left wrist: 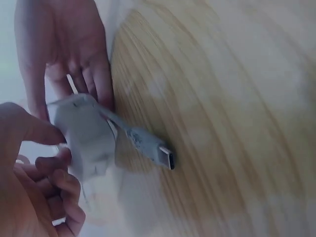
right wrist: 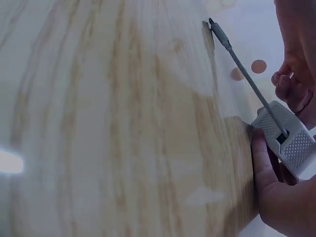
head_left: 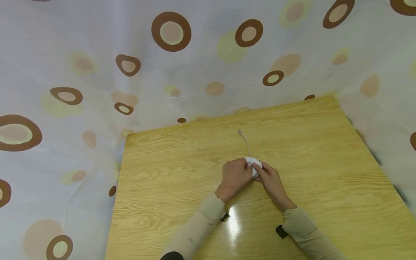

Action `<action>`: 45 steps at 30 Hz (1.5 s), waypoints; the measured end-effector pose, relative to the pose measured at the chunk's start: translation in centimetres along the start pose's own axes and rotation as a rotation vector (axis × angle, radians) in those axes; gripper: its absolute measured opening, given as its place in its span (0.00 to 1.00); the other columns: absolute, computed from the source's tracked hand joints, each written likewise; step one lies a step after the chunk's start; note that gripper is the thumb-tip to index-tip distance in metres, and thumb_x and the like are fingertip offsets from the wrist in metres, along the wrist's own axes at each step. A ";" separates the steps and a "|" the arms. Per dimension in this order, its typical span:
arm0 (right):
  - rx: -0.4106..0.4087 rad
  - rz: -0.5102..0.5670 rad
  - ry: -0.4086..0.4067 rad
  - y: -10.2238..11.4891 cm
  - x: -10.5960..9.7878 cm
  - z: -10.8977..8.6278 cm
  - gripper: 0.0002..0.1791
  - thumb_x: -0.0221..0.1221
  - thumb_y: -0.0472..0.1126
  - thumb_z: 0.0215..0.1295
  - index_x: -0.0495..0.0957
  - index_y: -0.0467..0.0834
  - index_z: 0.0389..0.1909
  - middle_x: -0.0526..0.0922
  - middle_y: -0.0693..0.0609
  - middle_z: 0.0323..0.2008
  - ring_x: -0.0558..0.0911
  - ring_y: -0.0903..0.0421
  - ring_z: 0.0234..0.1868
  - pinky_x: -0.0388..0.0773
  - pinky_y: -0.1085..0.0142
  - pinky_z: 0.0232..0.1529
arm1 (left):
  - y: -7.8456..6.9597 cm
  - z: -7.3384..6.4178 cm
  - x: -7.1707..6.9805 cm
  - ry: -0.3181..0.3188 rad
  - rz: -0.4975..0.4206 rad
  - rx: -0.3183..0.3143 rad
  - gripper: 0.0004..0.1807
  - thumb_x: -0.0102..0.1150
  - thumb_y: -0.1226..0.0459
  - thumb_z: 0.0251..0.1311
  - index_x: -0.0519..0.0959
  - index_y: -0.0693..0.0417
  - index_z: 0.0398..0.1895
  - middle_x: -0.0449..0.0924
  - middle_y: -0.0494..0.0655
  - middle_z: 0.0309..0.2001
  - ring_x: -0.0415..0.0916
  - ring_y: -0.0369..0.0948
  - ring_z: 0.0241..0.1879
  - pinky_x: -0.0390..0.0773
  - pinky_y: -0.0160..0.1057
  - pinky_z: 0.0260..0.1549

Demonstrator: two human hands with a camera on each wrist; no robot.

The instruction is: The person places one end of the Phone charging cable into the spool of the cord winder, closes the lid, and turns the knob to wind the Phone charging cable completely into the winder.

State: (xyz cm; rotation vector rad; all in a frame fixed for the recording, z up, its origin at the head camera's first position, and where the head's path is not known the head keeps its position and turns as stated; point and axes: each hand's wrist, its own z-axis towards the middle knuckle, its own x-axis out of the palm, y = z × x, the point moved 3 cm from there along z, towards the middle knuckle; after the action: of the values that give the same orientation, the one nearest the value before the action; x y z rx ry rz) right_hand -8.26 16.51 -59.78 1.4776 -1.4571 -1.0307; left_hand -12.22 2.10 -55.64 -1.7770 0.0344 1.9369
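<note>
A small white block-shaped cable case with rounded corners is held between both hands over the table. Its sides show a bumpy texture in the right wrist view, where a grey charging cable comes out of a dark slot. That cable ends in a USB-C plug. My right hand grips the case, thumb on its near face and fingers beneath. On the other side, my left hand has curled fingers, with thumb and forefinger pinching at the edge of the case. Anything inside the left fingers is hidden.
The wood-grain table spreads around the hands, with light glaring off it near the forearms. A white curtain with brown and yellow spots hangs behind and along the sides. Dark straps show at the wrists.
</note>
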 end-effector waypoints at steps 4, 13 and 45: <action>-0.008 0.019 0.004 0.0 0.0 0.0 0.34 0.55 0.59 0.80 0.71 0.40 0.75 0.83 0.48 0.60 0.85 0.71 0.48 0.85 0.72 0.50 | -0.3 0.1 0.4 0.071 -0.118 -0.171 0.20 0.58 0.54 0.69 0.73 0.44 0.16 0.73 0.37 0.15 0.61 0.33 0.13 0.60 0.33 0.15; -0.024 0.000 0.028 -0.3 0.1 0.0 0.35 0.54 0.59 0.81 0.70 0.40 0.76 0.82 0.39 0.62 0.85 0.69 0.48 0.85 0.72 0.50 | 1.3 -0.7 0.2 0.168 -0.256 -0.036 0.15 0.53 0.55 0.79 0.82 0.48 0.34 0.82 0.39 0.27 0.69 0.30 0.21 0.68 0.27 0.21; 0.003 0.001 0.022 -0.3 0.1 0.2 0.37 0.54 0.60 0.81 0.66 0.41 0.79 0.76 0.34 0.69 0.83 0.73 0.49 0.84 0.76 0.49 | 2.5 0.0 -0.1 -0.073 0.073 0.371 0.11 0.67 0.50 0.70 0.88 0.45 0.36 0.85 0.36 0.32 0.80 0.34 0.31 0.76 0.34 0.32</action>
State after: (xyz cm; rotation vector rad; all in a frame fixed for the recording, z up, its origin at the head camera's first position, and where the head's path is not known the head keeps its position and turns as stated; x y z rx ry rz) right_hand -8.34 16.42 -60.18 1.4853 -1.4442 -1.0085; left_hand -13.16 -0.11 -56.31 -1.4777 0.4113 1.8971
